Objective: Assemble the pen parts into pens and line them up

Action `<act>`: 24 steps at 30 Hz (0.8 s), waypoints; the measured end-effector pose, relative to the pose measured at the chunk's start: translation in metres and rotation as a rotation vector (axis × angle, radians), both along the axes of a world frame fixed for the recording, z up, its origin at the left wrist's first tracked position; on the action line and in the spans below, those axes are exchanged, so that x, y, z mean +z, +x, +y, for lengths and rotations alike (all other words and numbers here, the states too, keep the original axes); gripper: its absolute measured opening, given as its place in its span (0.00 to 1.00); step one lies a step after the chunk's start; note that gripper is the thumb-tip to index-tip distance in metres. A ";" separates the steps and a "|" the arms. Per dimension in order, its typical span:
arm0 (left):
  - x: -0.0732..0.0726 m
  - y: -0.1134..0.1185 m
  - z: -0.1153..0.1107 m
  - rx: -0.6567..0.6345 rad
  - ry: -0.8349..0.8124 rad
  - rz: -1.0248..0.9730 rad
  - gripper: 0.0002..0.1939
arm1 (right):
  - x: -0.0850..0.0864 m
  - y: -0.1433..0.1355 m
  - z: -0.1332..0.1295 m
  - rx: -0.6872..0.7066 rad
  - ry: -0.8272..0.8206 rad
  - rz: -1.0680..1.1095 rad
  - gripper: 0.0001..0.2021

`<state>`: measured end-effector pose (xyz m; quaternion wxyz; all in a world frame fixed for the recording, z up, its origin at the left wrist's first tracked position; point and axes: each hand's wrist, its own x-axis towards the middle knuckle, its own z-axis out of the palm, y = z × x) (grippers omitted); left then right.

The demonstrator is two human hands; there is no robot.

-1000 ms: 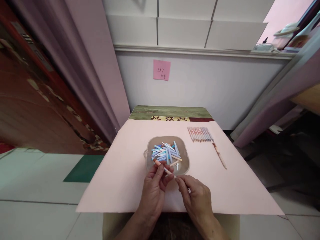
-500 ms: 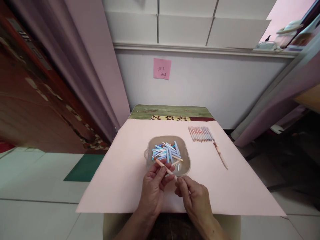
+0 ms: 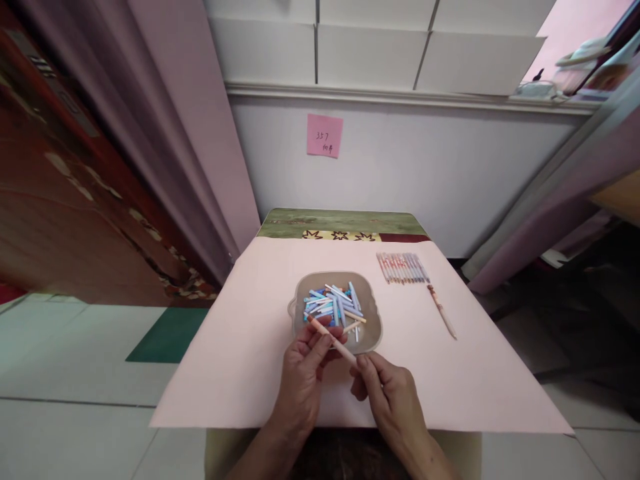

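Note:
A slim pale pen (image 3: 343,349) with an orange-brown upper end slants between my two hands, over the near edge of the container. My left hand (image 3: 306,357) pinches its upper part between thumb and fingers. At its lower end, the thumb and curled fingers of my right hand (image 3: 387,387) close on it, hiding the tip. Just beyond lies a grey-beige plastic container (image 3: 371,333) with a loose pile of blue, white and cream pen parts (image 3: 340,303). To the right, a single pale pen (image 3: 442,312) with a brown top lies on the pink sheet.
A row of several pens (image 3: 403,268) lies side by side at the back right of the pink sheet (image 3: 240,347). The sheet covers a low table whose green patterned end (image 3: 330,221) shows by the wall. A pink note (image 3: 325,136) is stuck on that wall.
My right hand has shifted slightly, and more of the pen's pale lower part shows between my hands. Both hands keep their grip; the container and other pens stay put.

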<state>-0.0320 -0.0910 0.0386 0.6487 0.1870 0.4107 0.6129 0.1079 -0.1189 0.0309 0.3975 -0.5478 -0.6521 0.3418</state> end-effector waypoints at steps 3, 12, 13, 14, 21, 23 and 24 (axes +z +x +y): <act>0.000 0.000 0.000 0.007 0.012 0.016 0.19 | 0.000 -0.001 0.001 0.018 0.021 -0.019 0.15; -0.006 0.005 -0.001 -0.070 -0.041 -0.065 0.09 | -0.007 -0.005 -0.003 -0.081 0.129 -0.075 0.11; -0.006 0.005 -0.002 -0.072 -0.050 -0.058 0.08 | -0.007 -0.005 -0.004 -0.082 0.141 -0.082 0.11; -0.006 0.004 -0.002 -0.075 -0.059 -0.044 0.08 | -0.007 -0.005 -0.005 -0.076 0.143 -0.079 0.12; 0.001 0.000 -0.005 -0.154 -0.022 0.034 0.08 | -0.001 -0.005 -0.007 0.109 -0.248 0.366 0.21; 0.003 -0.002 -0.007 -0.185 0.016 0.033 0.07 | -0.002 -0.007 -0.007 0.170 -0.437 0.624 0.23; 0.003 -0.002 -0.008 -0.203 0.032 0.030 0.06 | -0.003 -0.009 -0.007 0.188 -0.522 0.749 0.23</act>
